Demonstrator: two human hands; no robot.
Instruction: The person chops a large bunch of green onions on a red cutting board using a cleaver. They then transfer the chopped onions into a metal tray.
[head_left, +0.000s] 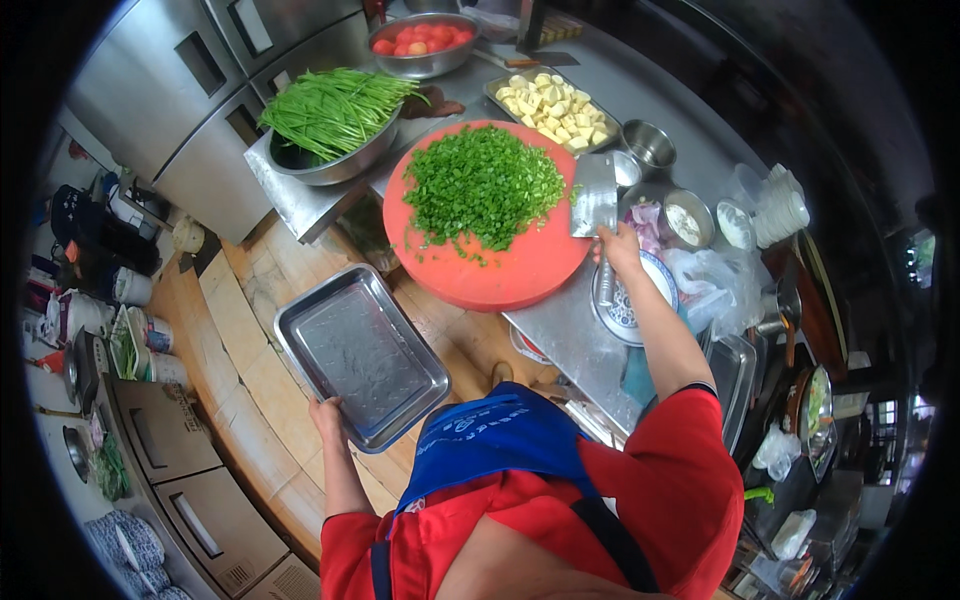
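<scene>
My left hand (327, 417) grips the near rim of an empty rectangular steel tray (364, 360), held above the floor beside the chopping board. With my right hand (619, 251) I hold a cleaver (594, 196) by its metal handle. The blade rests at the right edge of the round red chopping board (480, 283), with a few green bits on it. A broad heap of chopped green leaves and stalks (484, 184) covers much of the board. Under the cleaver's handle lies a blue-and-white patterned plate (627, 300).
Long greens (337, 116) fill a steel bowl at the back left; tomatoes (422, 39) fill another. A tray of pale cut chunks (555, 112), small steel bowls (649, 144) and plastic bags (712, 281) stand on the steel counter. Steel refrigerators (161, 90) rise at left.
</scene>
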